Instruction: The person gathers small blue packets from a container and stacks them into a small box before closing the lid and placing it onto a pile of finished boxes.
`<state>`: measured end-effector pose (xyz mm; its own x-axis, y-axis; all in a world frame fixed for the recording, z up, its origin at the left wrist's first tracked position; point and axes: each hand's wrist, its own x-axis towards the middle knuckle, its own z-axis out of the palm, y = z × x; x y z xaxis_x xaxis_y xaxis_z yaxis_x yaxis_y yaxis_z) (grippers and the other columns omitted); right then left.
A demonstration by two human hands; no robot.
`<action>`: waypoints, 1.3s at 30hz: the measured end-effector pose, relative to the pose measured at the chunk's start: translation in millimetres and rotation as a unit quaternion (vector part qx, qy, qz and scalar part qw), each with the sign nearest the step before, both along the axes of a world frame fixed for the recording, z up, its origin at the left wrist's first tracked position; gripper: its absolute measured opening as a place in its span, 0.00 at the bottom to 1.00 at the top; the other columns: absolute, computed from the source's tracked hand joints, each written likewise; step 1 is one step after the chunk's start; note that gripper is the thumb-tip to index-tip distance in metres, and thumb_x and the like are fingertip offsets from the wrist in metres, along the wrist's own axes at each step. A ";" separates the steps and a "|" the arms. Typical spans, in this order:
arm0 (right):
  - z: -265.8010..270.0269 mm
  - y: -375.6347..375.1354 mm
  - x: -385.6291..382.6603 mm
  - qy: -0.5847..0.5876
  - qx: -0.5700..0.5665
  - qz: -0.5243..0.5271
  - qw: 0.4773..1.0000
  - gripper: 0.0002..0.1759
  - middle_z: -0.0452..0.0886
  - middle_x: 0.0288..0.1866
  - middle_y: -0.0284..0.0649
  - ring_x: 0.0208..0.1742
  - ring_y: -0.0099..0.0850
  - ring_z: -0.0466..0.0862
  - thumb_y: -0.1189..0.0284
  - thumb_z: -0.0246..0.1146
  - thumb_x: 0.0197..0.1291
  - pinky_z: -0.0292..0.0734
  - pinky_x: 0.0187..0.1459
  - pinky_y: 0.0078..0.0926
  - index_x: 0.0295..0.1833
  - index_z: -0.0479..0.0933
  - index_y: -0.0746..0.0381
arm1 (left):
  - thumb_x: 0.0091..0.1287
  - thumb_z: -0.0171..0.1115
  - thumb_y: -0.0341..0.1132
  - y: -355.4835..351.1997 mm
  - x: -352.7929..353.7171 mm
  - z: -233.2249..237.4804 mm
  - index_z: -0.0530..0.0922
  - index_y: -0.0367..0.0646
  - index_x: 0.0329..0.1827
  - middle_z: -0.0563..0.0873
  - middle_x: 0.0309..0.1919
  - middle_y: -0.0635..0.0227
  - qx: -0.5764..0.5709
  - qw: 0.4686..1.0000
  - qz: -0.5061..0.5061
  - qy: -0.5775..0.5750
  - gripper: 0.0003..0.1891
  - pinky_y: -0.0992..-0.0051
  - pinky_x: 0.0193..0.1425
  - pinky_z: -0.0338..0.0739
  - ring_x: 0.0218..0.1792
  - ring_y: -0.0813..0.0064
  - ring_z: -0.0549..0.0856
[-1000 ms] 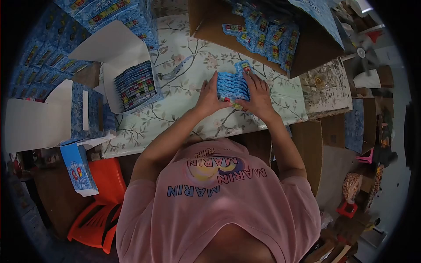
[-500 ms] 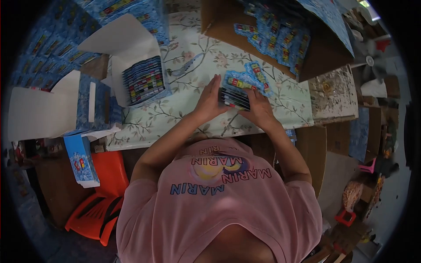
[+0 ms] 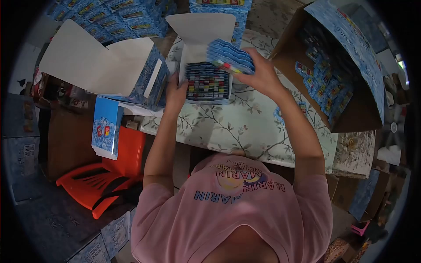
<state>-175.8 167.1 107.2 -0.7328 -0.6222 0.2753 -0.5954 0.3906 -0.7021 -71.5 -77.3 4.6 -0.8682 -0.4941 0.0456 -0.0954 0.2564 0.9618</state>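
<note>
On the floral table, a large box holding loose blue packets lay right of the open carton. Rowed packets lined the carton. The left hand curled against its side; the right hand, above its right edge, clasped a blue packet stack.

Pink short-sleeve tee, super baggy, with MARIN printed on it at least 4 times, plus a yellow-purple graphic.

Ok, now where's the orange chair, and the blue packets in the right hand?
Orange chair (image 3: 132, 149): head view, on its solid part.
Blue packets (image 3: 229, 53) in the right hand (image 3: 265, 75): head view, middle of the stack.
</note>
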 end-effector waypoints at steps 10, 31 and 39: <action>-65.9 -92.9 -77.1 0.227 0.118 0.047 0.966 0.27 0.75 0.50 0.48 0.52 0.47 0.76 0.64 0.69 0.50 0.73 0.50 0.39 0.53 0.68 0.61 | 0.66 0.48 0.29 -2.1 -1.4 10.0 0.71 0.35 0.61 0.80 0.54 0.57 0.020 0.999 0.021 -0.043 0.20 0.74 0.58 0.68 0.54 0.69 0.78; -41.4 114.5 48.0 -0.058 0.145 -0.162 0.974 0.20 0.76 0.20 0.50 0.25 0.42 0.80 0.62 0.53 0.65 0.72 0.32 0.37 0.27 0.76 0.67 | 0.63 0.53 0.37 93.4 25.1 42.0 0.78 0.35 0.24 0.81 0.22 0.48 -0.364 0.909 -0.190 -0.069 0.15 0.53 0.35 0.76 0.26 0.46 0.81; -75.8 137.4 36.2 -0.124 0.150 -0.196 0.961 0.21 0.79 0.25 0.48 0.30 0.47 0.80 0.57 0.55 0.63 0.73 0.34 0.42 0.28 0.76 0.65 | 0.65 0.54 0.41 104.9 9.3 38.2 0.79 0.35 0.29 0.81 0.23 0.49 -0.368 0.902 -0.192 -0.114 0.16 0.55 0.35 0.76 0.27 0.48 0.82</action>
<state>-139.6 304.5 31.4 -0.9472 -0.3087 -0.0868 -0.1897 0.7574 -0.6247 -62.2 27.6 42.8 -0.9973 -0.0626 0.0372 -0.0369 0.8744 0.4838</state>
